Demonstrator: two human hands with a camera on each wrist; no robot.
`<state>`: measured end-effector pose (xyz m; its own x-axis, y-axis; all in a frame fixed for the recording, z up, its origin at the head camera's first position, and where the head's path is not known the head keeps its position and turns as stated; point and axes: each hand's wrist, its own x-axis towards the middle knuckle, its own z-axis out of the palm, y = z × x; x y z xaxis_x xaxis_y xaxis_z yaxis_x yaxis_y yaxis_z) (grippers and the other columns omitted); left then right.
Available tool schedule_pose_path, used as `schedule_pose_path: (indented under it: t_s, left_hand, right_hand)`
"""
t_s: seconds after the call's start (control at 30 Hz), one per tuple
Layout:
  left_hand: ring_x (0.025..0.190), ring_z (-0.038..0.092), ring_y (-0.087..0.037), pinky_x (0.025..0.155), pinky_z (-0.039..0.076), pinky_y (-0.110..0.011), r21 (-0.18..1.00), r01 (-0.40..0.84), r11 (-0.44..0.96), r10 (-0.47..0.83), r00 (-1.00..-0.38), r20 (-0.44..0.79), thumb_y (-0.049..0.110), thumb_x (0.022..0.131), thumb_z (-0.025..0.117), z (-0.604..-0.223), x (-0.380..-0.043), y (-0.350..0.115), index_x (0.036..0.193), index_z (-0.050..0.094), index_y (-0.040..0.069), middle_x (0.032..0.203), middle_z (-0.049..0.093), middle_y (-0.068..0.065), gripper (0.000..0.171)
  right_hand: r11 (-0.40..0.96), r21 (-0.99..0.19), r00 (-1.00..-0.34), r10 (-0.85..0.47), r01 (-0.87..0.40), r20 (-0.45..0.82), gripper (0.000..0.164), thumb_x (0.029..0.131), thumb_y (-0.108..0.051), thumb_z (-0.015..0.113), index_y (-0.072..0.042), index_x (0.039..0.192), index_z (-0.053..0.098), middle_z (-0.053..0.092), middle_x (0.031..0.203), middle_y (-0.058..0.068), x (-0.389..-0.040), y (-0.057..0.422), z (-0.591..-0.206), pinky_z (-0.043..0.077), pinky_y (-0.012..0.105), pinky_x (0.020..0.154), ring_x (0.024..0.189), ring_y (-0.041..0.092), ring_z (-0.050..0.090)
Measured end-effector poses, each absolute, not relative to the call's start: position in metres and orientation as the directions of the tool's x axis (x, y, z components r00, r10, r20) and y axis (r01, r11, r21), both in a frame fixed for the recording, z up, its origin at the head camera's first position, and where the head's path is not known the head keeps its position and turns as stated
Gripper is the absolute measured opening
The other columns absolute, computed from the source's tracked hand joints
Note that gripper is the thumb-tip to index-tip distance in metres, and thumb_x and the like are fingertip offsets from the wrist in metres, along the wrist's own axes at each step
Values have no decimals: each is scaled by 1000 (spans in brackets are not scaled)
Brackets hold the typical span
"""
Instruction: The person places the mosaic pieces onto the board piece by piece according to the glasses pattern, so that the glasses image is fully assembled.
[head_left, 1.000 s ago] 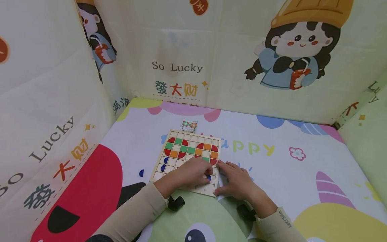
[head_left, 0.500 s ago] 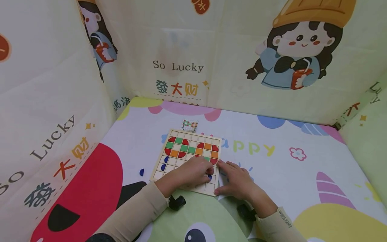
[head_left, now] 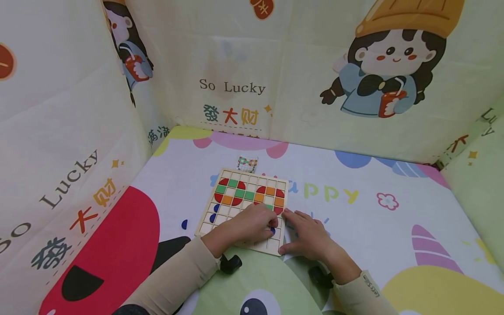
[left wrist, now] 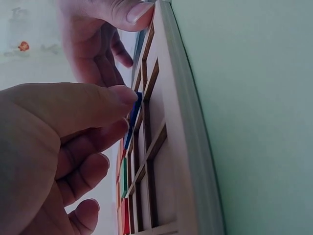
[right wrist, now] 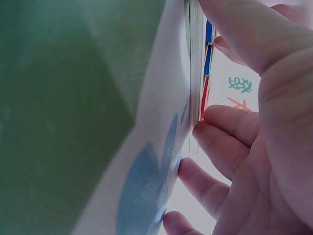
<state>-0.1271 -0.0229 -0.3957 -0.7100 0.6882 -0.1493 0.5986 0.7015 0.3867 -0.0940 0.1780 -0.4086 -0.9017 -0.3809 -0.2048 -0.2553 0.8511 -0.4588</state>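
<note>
My left hand [head_left: 252,223] reaches over the wooden grid board [head_left: 208,221], its thumb and forefinger pinching a blue half-round piece [left wrist: 133,117] low in the right part of the grid. Along the board's right edge lies my right hand [head_left: 309,234], the thumb at the near corner and the fingers spread and touching the side. Red quarter-round pieces and green [head_left: 249,195] and orange squares form two rounded shapes across the upper rows. Two blue half-round pieces [head_left: 213,218] sit in the left column. My left hand hides several middle cells.
One loose blue half-round piece [head_left: 184,225] lies on the patterned tablecloth [head_left: 338,227], left of the board. A small pattern card [head_left: 247,164] rests behind the board's far edge. Printed cloth walls [head_left: 299,87] enclose the table at the back and sides.
</note>
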Motion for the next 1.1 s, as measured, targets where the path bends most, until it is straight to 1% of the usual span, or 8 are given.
schedule_pose_path:
  t_s: [0.13,0.27,0.47,0.7,0.83,0.97,1.1]
  left_hand:
    - [92,53,-10,90,45,-32,378,617,690,699,-703,-131,24,93,71,-395,-127,-22,101,75,21,91,65,13,9]
    - [91,53,-10,89,44,-33,373,617,693,697,-705,-128,24,93,71,-395,-127,-20,98,75,22,88,64,14,7]
    - [90,50,-11,88,42,-35,366,607,705,688,-712,-144,28,92,73,-396,-126,-19,99,74,24,87,62,15,8]
    - [93,51,-11,87,41,-35,351,604,716,681,-714,-160,29,92,73,-396,-125,-20,100,74,24,90,63,15,9]
    - [95,51,-11,89,43,-34,397,574,717,669,-727,-156,30,92,74,-395,-125,-24,104,74,24,95,64,15,14]
    - [96,53,-11,89,47,-31,466,512,722,634,-759,-148,30,90,76,-391,-128,-38,107,74,22,100,64,14,18]
    - [101,56,-14,91,48,-35,519,469,715,604,-788,-119,25,90,77,-381,-132,-60,109,73,18,105,67,9,21]
  right_hand:
    - [850,-459,-902,-383,-259,-200,98,69,-51,88,-13,150,46,46,152,7,-94,177,-408,32,65,102,140,36,36]
    - [848,-459,-902,-385,-263,-194,97,70,-50,88,-14,150,47,46,152,6,-93,177,-408,33,64,102,140,36,37]
    - [848,-460,-904,-383,-263,-190,96,69,-50,88,-15,149,47,47,151,7,-93,177,-408,33,65,102,139,36,38]
    - [847,-464,-904,-381,-258,-192,96,69,-51,88,-14,149,48,47,151,7,-93,177,-408,32,65,102,139,36,38]
    - [849,-463,-905,-379,-256,-195,97,69,-51,88,-14,149,48,47,152,7,-93,176,-407,32,65,102,139,36,37]
    - [851,-460,-903,-379,-254,-202,99,69,-51,88,-14,150,46,46,152,6,-92,176,-407,32,65,103,140,36,36]
    - [854,-451,-902,-381,-260,-201,98,70,-51,87,-13,150,46,46,152,7,-93,177,-407,32,64,102,140,36,37]
